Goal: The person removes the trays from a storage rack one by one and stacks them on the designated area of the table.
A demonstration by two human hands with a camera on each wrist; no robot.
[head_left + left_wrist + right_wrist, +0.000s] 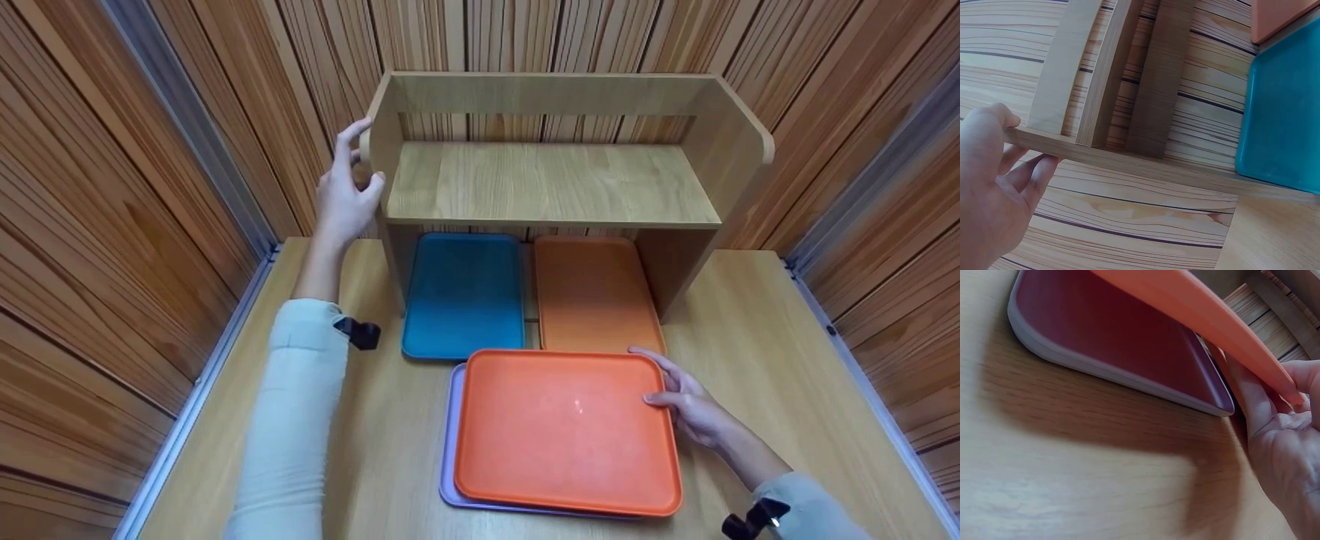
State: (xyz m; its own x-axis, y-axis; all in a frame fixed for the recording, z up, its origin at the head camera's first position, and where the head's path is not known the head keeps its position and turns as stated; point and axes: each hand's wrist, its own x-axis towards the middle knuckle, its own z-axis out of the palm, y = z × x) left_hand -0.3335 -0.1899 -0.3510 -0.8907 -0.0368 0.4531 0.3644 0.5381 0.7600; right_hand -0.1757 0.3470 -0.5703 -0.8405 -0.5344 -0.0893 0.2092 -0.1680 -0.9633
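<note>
Plank walls (97, 187) border a wooden table (750, 345). The right hand (694, 409) pinches a red-orange tray (562, 435), tilted over a purple tray (449, 450) left of its fingers. Beyond them lie an orange tray (596, 292) and a blue tray (465, 296), partly under a shelf (555, 180) whose side the left hand (349, 199) grips.

Even, fairly bright light fills the head view, with a tiny glint on the orange tray (568, 433) at lower centre and shade beneath the shelf (555, 184). The right wrist view is softer, with broad shadows across the table (1100, 495) and pale glare at lower left.
</note>
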